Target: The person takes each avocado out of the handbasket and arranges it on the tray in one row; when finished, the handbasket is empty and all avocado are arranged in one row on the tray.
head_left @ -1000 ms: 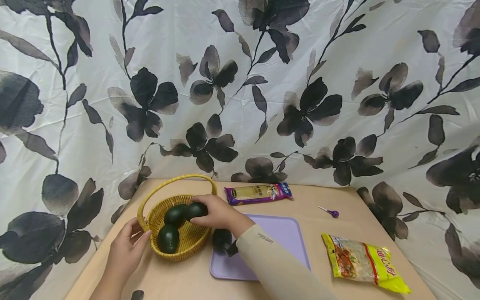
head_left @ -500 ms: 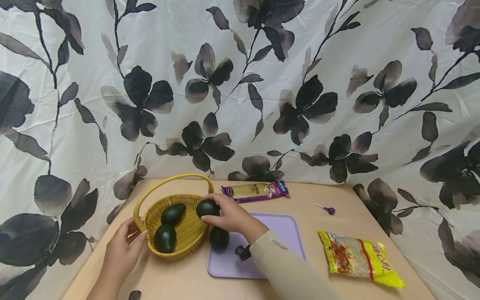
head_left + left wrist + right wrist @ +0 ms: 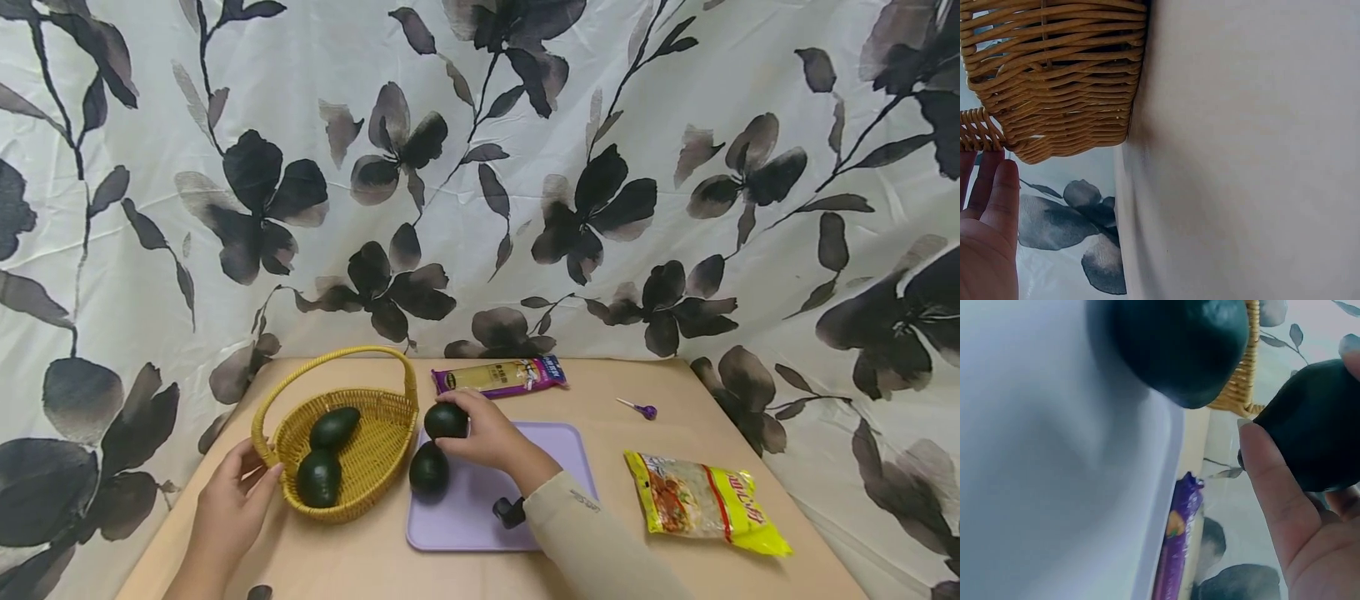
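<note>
My right hand [image 3: 487,429] holds a dark green avocado [image 3: 446,420] between thumb and fingers, above the far left corner of the lilac tray [image 3: 487,533]. In the right wrist view, the held avocado [image 3: 1319,428] is gripped off the surface. A second avocado [image 3: 430,469] lies on the tray's left edge, just below the held one. Two more avocados, a far one [image 3: 334,428] and a near one [image 3: 318,478], lie in the yellow wicker basket [image 3: 378,450]. My left hand [image 3: 228,504] grips the base of the basket's handle [image 3: 975,128] on its left side.
Behind the tray lies a purple noodle packet [image 3: 501,377]. Off to the right are a purple lollipop [image 3: 639,408] and a yellow food bag [image 3: 701,502]. A floral cloth [image 3: 480,183] hangs behind the table. Small black devices [image 3: 510,512] sit by the wrists.
My right hand has lifted the avocado out of the basket and carried it right, over the tray's corner. My left hand stays at the basket handle. The head view has shifted slightly.
</note>
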`<state>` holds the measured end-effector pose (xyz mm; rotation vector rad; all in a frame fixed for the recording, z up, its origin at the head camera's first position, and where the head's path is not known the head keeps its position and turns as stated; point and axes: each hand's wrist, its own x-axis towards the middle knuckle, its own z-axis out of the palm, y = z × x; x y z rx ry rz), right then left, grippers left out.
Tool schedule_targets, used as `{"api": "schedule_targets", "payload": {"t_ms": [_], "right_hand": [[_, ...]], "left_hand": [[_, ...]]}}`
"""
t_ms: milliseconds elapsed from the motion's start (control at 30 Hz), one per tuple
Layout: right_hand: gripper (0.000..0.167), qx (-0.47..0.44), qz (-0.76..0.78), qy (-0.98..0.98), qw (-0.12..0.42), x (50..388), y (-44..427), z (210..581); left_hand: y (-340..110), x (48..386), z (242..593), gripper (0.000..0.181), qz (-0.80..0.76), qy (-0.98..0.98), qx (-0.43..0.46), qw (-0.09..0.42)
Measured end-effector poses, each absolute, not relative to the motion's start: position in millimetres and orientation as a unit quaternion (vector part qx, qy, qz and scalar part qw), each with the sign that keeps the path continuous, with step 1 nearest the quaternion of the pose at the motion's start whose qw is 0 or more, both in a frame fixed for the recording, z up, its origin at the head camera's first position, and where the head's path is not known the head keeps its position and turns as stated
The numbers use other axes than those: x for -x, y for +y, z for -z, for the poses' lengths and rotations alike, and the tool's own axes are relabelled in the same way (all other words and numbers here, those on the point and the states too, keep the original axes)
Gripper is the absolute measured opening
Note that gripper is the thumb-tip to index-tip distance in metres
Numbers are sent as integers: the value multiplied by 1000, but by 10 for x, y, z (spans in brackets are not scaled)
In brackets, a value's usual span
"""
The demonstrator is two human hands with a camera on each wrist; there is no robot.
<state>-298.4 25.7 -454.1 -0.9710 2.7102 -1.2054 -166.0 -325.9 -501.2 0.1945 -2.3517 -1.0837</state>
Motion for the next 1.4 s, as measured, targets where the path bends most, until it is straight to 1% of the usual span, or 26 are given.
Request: {"api": "schedule_targets", "payload": {"t_ms": [67, 133, 267, 400, 667, 733, 867, 933, 1133, 1333, 1400], "right_hand": [[62, 307, 392, 867, 20, 2980, 303, 4584], [65, 298, 392, 870, 31, 2970, 351, 4630], [65, 300, 397, 866, 35, 2946, 429, 4707], [57, 316, 415, 853, 30, 2934, 472, 4758], [43, 306, 429, 848, 62, 2893, 498, 4855], [47, 298, 423, 853, 71, 2882, 502, 4872], [65, 273, 409, 866, 91, 2869, 509, 4908], [71, 268, 403, 870, 95, 2868, 512, 4928], [69, 284, 387, 873, 93, 2869, 524, 4986], [89, 280, 349, 889, 100, 2849, 541, 4982], [92, 287, 333, 893, 101, 2844, 543, 4981]], "left_hand": [[-3262, 1656, 5018, 50, 403, -872, -71, 268], [-3261, 1654, 5023, 50, 405, -872, -70, 266], [-3271, 1655, 5028, 51, 406, -871, -73, 268], [-3284, 1651, 5024, 52, 405, -870, -76, 269], [-3272, 1630, 5010, 52, 406, -872, -80, 261], [-3267, 1633, 5014, 52, 406, -873, -83, 257], [-3261, 1643, 5024, 53, 399, -877, -91, 251], [-3262, 1648, 5028, 53, 395, -879, -91, 250], [-3251, 1655, 5023, 53, 394, -880, -85, 250], [-3242, 1658, 5013, 51, 407, -874, -80, 255], [-3243, 1659, 5011, 50, 409, -871, -78, 260]]}}
